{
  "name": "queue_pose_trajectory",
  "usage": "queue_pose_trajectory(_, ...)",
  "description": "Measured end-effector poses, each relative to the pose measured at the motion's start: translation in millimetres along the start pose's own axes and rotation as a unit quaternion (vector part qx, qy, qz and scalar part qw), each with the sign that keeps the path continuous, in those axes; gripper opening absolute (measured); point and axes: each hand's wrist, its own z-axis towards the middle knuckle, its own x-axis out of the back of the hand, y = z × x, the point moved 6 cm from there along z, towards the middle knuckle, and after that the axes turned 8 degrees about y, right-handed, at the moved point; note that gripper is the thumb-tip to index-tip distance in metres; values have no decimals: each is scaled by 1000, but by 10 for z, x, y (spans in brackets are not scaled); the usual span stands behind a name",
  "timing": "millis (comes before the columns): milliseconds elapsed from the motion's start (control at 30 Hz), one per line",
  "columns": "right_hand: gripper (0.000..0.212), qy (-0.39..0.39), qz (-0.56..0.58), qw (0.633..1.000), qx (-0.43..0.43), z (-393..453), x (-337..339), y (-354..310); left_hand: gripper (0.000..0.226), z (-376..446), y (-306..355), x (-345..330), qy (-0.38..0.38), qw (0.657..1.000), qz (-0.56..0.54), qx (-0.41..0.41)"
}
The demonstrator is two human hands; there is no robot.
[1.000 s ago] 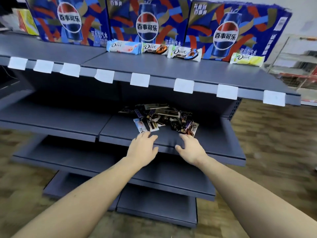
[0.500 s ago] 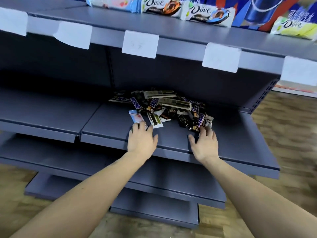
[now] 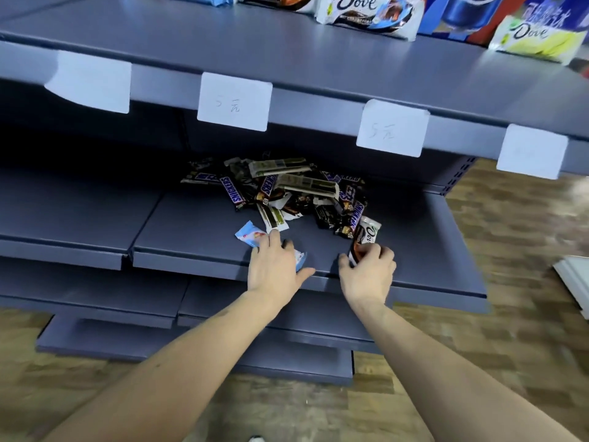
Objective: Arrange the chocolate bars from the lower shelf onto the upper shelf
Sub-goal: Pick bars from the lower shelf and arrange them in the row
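A pile of chocolate bars (image 3: 287, 189), mostly Snickers and Dove, lies on the grey lower shelf (image 3: 197, 231). My left hand (image 3: 274, 266) lies on a light blue and pink Dove bar (image 3: 250, 234) near the shelf's front edge, its fingers curled around it. My right hand (image 3: 368, 272) grips the near end of a brown and white Dove bar (image 3: 366, 234) at the pile's right side. On the upper shelf (image 3: 223, 46) several Dove bars stand in a row, among them a blue-white one (image 3: 369, 11) and a yellow one (image 3: 538, 38).
White price tags (image 3: 234, 102) hang along the upper shelf's front lip. Blue Pepsi cartons (image 3: 465, 11) stand behind the Dove bars. Further grey shelves (image 3: 95, 291) jut out below. The floor is wood-patterned (image 3: 510, 330), with a white object (image 3: 573, 279) at the right edge.
The view has come closer and lower. My left hand has pulled the light blue bar toward the front edge, and my right hand has closed on the brown Dove bar.
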Motion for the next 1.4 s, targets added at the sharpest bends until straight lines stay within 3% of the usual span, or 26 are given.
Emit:
queue_pose_trajectory(267,58,-62,11,998,-17,-85,113,54,93,-84,120,-39,-24,997,-55,-43)
queue_pose_trajectory(467,60,-47,-40,998,-27,-7,240,124,105,12,-187,-17,-50,996,-65,17)
queue_pose_trajectory(800,59,-31,-18,999,-24,110,257,232,60,104,-219,26,-82,980,-181,22)
queue_pose_trajectory(1033,52,-47,15,997,-63,109,285,266,53,83,-174,16,-95,977,-190,-32)
queue_pose_trajectory(1233,50,-69,-1,994,-85,116,283,297,43,61,19,15,-55,986,-156,-14)
queue_pose_trajectory(1400,40,-101,4,992,-80,101,234,288,13,54,232,-18,-26,979,-190,-64)
